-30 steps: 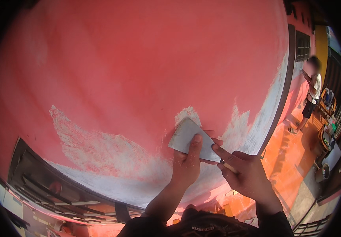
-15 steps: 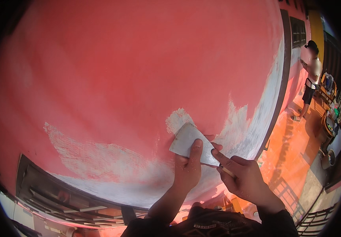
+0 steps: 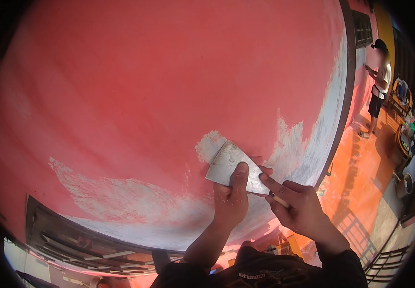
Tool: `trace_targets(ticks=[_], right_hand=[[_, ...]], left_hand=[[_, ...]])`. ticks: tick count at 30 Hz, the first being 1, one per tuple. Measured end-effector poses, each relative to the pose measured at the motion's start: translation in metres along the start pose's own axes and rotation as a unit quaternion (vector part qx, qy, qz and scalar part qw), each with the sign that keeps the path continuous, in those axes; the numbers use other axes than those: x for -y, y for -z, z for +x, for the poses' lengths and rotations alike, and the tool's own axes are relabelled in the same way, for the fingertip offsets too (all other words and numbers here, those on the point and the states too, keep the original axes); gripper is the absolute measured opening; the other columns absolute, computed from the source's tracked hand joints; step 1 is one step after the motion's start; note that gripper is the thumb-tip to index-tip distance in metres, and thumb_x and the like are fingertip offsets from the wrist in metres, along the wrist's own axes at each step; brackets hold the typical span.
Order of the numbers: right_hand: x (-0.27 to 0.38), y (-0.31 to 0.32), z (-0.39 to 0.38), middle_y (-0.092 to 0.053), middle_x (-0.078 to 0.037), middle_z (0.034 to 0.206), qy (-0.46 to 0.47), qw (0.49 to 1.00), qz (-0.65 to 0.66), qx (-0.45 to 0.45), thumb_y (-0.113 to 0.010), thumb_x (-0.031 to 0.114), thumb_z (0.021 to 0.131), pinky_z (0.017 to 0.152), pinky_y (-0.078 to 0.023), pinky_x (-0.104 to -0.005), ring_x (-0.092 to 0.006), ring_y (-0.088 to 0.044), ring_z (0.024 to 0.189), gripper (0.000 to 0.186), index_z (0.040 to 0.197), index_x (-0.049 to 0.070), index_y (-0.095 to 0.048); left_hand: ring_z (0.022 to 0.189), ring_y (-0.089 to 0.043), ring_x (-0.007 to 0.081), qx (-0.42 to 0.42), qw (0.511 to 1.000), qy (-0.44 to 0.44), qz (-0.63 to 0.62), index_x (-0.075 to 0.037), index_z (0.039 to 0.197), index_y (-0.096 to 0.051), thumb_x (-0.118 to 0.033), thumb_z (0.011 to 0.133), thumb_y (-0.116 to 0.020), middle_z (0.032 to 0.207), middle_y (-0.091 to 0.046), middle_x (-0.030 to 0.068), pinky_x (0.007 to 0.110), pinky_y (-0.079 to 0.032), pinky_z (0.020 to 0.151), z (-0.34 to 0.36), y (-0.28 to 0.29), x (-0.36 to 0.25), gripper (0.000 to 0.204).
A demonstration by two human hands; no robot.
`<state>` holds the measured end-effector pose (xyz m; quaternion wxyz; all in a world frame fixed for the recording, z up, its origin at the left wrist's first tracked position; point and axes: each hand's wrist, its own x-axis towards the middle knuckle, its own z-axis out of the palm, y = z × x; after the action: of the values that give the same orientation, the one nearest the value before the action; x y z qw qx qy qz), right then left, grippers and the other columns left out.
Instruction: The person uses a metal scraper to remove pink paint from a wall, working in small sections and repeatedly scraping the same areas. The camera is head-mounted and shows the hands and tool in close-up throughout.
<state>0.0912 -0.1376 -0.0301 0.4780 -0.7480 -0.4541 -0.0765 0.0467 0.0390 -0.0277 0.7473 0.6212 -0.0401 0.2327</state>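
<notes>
A wide metal scraper (image 3: 230, 162) is held in both hands against the pink wall (image 3: 169, 86). My left hand (image 3: 231, 199) grips the blade with its thumb flat on top and the fingers behind, hidden from view. The scraper's short pale handle (image 3: 279, 201) sits in my right hand (image 3: 296, 204), whose index finger presses along the blade's base. The blade's broad edge borders a small bare patch (image 3: 210, 144) where the pink paint is gone. Larger pale stripped areas (image 3: 126, 194) stretch low on the wall to the left, and another lies at the right.
A dark-framed window (image 3: 87, 235) is at lower left. Dark trim (image 3: 344, 96) runs down the wall's right edge. Beyond it another person (image 3: 379, 81) stands at a wall on the orange floor (image 3: 356, 177). Chairs, a round table and a bucket (image 3: 402, 188) line the far right.
The scraper has shifted and turned slightly, both hands moving with it and keeping their grip. The view has shifted a little. The other person has changed stance, arms now held toward their wall.
</notes>
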Motion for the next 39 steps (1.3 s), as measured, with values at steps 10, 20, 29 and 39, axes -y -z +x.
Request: trace_targets(ticks=[10, 20, 29, 39], right_hand=[[0.006, 0.009, -0.002, -0.057, -0.010, 0.064, -0.015, 1.000, 0.005, 0.010, -0.070, 0.004, 0.085, 0.052, -0.048, -0.0357, -0.0252, -0.060, 0.053, 0.058, 0.141, 0.012, -0.058], [0.008, 0.007, 0.000, -0.056, -0.009, 0.064, -0.003, 1.000, -0.004, 0.019, -0.069, 0.005, 0.086, 0.051, -0.049, -0.0352, -0.0253, -0.060, 0.052, 0.057, 0.142, 0.012, -0.057], [0.010, 0.006, 0.002, -0.058, -0.010, 0.065, -0.003, 1.000, -0.005, 0.010, -0.069, 0.004, 0.086, 0.052, -0.049, -0.0366, -0.0261, -0.060, 0.053, 0.059, 0.143, 0.012, -0.056], [0.015, 0.005, -0.006, -0.056, -0.012, 0.064, -0.027, 1.000, 0.015, 0.002, -0.068, 0.000, 0.086, 0.054, -0.045, -0.0344, -0.0246, -0.057, 0.053, 0.054, 0.139, 0.008, -0.060]], left_hand=[[0.097, -0.073, 0.0266, 0.016, 1.000, 0.007, -0.023, 0.004, 0.124, -0.050, -0.022, 0.109, -0.040, 0.119, -0.065, 0.0184, 0.034, -0.064, 0.073, 0.000, -0.006, -0.006, 0.031], [0.096, -0.073, 0.0254, -0.004, 1.000, -0.001, -0.028, 0.006, 0.122, -0.052, -0.021, 0.109, -0.040, 0.111, -0.068, 0.0178, 0.035, -0.064, 0.073, -0.002, -0.005, -0.007, 0.031], [0.099, -0.072, 0.0267, -0.017, 1.000, 0.001, -0.016, 0.005, 0.122, -0.051, -0.018, 0.109, -0.041, 0.111, -0.067, 0.0169, 0.033, -0.065, 0.071, -0.003, -0.007, -0.011, 0.029], [0.091, -0.073, 0.0252, -0.021, 0.999, 0.029, -0.006, 0.001, 0.122, -0.052, -0.023, 0.108, -0.043, 0.100, -0.070, 0.0158, 0.034, -0.062, 0.060, -0.003, -0.008, -0.014, 0.030]])
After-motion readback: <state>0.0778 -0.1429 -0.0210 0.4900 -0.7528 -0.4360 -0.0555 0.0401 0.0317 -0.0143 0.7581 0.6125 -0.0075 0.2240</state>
